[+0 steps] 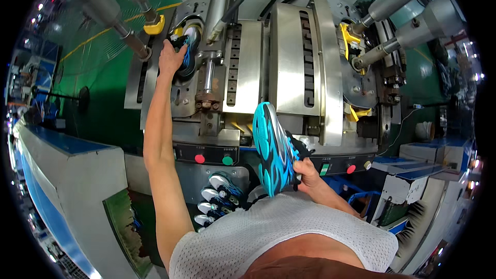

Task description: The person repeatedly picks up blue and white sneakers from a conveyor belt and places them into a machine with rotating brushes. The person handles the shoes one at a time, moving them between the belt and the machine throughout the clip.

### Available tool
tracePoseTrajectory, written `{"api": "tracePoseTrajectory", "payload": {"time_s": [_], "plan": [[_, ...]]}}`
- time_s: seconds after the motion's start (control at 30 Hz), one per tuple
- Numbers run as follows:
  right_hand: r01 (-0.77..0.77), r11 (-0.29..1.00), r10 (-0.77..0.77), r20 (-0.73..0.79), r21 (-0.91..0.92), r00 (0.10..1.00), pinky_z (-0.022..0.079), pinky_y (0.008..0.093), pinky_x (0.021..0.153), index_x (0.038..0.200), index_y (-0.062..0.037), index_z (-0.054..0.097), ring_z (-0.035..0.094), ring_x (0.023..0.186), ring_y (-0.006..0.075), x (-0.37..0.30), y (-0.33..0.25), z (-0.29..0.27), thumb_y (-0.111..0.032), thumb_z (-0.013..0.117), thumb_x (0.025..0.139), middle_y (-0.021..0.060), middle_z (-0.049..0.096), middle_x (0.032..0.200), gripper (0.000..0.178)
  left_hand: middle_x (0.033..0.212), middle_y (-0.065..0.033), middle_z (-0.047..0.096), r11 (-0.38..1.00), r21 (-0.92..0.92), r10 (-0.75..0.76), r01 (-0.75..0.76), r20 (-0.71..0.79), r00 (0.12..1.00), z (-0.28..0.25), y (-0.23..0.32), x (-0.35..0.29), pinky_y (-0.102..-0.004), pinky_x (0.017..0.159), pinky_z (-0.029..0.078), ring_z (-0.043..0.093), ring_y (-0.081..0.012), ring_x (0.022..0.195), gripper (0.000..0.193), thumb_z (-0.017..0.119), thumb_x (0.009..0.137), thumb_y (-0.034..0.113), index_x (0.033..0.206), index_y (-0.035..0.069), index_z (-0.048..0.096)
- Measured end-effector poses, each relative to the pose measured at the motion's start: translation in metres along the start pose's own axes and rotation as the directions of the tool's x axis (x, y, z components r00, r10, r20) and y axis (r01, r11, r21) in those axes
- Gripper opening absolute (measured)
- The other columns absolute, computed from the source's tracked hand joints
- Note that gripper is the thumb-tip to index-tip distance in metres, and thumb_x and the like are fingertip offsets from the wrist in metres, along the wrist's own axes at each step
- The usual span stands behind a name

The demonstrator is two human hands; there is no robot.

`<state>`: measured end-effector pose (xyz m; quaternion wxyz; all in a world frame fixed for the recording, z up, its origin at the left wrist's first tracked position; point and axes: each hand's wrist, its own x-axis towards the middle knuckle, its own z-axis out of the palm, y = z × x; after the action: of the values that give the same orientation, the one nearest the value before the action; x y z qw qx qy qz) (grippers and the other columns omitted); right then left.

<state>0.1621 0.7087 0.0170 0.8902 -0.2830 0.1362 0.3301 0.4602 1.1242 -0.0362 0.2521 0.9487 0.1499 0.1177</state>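
Observation:
My right hand [309,176] grips a turquoise, black and silver sneaker [270,150] by its heel end. The shoe is tilted up in front of my chest, its patterned turquoise sole facing left. At the far left, my arm is stretched out and my left hand [172,58] closes on a second sneaker [191,54], black with blue and white. That one sits in the left station of a steel pressing machine [247,67], toe away from me. Its opening and my left fingertips are partly hidden.
Thick metal cylinders [106,13] slant down beside the left station, and two more [408,39] reach the right station with its yellow pads [347,35]. Several sneakers [219,196] lie below the control panel [212,156], which has red and green buttons. Grey-blue machines flank me.

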Motion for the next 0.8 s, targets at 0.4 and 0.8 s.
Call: {"api": "tracePoseTrajectory", "payload": {"time_s": [0.4, 0.8], "plan": [[0.100, 0.895, -0.145, -0.072, -0.434, 0.987, 0.056, 0.0408, 0.075, 0.103, 0.0118, 0.060, 0.066, 0.085, 0.0238, 0.286, 0.022, 0.186, -0.007, 0.070, 0.083, 0.0152, 0.065, 0.094, 0.029, 0.120, -0.0159, 0.054, 0.857, -0.496, -0.312, 0.140, -0.283, 0.907, -0.148, -0.083, -0.367, -0.0334, 0.095, 0.044, 0.056, -0.0202, 0.106, 0.054, 0.072, 0.086, 0.014, 0.127, -0.006, 0.044], [-0.213, 0.023, -0.629, -0.180, -0.977, 0.756, 0.042, 0.0415, 0.105, 0.138, 0.0085, 0.030, 0.049, 0.127, 0.0357, 0.519, 0.085, 0.173, -0.024, 0.076, 0.069, 0.0229, 0.044, 0.140, 0.089, 0.123, -0.0236, 0.055, 0.323, -0.449, -0.887, 0.833, -0.450, 0.101, -0.089, -0.138, -0.795, -0.0390, 0.096, 0.046, 0.058, -0.0291, 0.112, 0.059, 0.072, 0.085, 0.016, 0.130, -0.008, 0.042]]}}
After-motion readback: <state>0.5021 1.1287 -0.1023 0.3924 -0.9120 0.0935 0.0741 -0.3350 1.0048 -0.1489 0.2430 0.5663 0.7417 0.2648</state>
